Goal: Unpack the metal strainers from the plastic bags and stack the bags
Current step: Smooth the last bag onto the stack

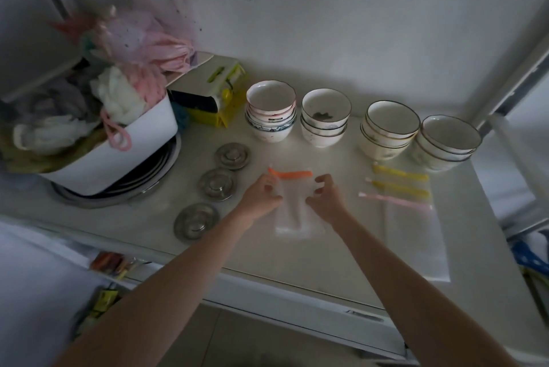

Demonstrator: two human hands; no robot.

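Note:
Three round metal strainers lie bare on the white counter in a diagonal row: one at the back [232,156], one in the middle [217,184], one nearest me [196,221]. A clear plastic bag with an orange zip strip [292,212] lies flat at the counter's middle. My left hand [261,199] pinches its left edge near the top. My right hand [326,199] pinches its right edge. To the right lies a stack of clear bags [416,236] with two yellow strips and a pink strip fanned out.
Four stacks of ceramic bowls [326,120] line the back by the wall. A white tub stuffed with cloths and bags [118,144] sits on a round appliance at the left, with a yellow-green box [214,99] behind. The counter's front edge [267,280] runs below my forearms.

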